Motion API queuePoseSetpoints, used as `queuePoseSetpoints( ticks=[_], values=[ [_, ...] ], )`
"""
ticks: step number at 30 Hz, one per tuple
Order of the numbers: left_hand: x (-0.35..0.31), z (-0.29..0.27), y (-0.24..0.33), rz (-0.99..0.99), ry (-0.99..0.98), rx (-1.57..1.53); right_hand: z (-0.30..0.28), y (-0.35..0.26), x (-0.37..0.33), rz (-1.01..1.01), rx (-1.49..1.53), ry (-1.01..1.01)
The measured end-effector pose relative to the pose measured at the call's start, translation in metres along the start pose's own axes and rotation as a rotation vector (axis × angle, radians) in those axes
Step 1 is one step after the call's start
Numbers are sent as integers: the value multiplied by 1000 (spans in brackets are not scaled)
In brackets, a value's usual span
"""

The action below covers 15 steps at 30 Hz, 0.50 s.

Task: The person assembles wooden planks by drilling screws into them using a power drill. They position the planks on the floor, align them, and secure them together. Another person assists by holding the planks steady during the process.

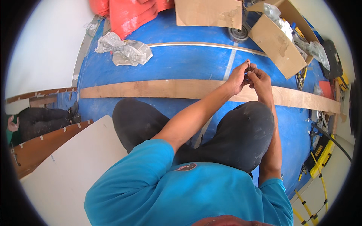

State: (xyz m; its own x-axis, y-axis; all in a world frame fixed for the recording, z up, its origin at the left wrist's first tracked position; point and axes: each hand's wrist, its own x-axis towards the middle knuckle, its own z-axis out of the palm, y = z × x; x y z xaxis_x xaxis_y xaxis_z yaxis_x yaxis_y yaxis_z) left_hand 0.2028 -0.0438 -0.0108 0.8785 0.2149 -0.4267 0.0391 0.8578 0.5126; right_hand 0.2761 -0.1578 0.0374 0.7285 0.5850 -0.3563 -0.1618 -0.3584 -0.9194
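Small part (pixel 247 66), too tiny to identify, pinched between left hand (pixel 238 76) and right hand (pixel 258 78), both clamped on it above the long wood strip (pixel 166 89). Blue tarp (pixel 181 62) beneath, open cardboard box (pixel 277 41) just right. A slip could likely lose it among the clutter.
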Motion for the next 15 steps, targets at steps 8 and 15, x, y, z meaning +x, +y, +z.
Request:
queuePoseSetpoints(
  ticks=[8, 15],
  values=[
    [2, -40, -5, -53, 67, -117, 22, -3, -1, -85, -542, -4],
    [31, -79, -9, -10, 103, 0, -10, 24, -32, -76, -354, 12]
  ],
)
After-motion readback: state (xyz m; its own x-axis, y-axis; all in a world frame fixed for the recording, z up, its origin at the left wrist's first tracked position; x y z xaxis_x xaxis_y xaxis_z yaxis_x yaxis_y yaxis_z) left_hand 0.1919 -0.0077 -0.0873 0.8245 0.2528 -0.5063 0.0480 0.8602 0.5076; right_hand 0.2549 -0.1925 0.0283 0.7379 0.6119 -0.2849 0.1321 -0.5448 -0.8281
